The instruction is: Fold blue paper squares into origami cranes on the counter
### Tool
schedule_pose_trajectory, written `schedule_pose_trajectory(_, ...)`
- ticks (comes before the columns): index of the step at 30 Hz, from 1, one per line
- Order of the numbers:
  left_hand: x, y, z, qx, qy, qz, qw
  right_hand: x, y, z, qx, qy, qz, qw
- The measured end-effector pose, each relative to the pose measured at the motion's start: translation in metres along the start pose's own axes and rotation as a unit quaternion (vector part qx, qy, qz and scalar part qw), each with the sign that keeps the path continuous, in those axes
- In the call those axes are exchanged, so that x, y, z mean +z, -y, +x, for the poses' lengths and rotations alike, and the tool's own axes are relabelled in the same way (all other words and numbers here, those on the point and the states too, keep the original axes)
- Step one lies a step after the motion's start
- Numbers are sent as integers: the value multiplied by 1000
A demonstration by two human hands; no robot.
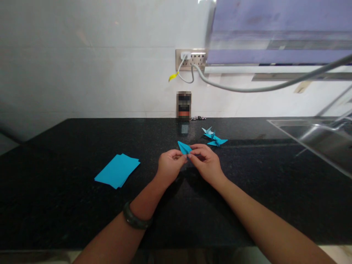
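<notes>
Between my hands is a small piece of folded blue paper (pixel 184 147), its narrow point aimed away from me and up to the left. My left hand (pixel 171 165) pinches its near left side. Fingers of my right hand (pixel 206 161) close on its right edge, with the thumb near the bottom corner. A stack of blue paper sheets (pixel 117 171) lies to the left, its edges not lined up. Beyond my right hand sit several folded blue paper cranes (pixel 217 141), close together. My palms hide part of the fingers.
The black countertop (pixel 68 212) meets a white tiled wall. A phone-like object (pixel 184 105), blurred out, leans there beside a beaded strap (pixel 198 118). A metal sink (pixel 327 135) is at right. A grey cable (pixel 247 89) runs from a wall socket (pixel 198 58).
</notes>
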State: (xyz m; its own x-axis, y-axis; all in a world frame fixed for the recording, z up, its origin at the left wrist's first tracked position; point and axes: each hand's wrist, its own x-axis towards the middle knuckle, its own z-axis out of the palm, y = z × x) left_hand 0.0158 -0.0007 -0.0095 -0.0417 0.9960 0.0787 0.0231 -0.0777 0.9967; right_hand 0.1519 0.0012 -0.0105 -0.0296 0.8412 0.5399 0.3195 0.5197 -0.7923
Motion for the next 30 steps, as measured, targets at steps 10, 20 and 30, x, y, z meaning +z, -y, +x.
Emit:
schedule_pose_trajectory(10, 1, -10, -5, -63, 60, -43, 995, -3, 2, -2, -27, 11, -93, 995)
schedule_pose_trajectory(20, 1, -11, -5, -79, 59, -65, 993, -6, 3, 1, -87, 34, -111, 989)
schedule_pose_trajectory(30, -1, -9, -4, -125, 68, -119, 983, -6, 2, 1, -121, 55, -127, 983)
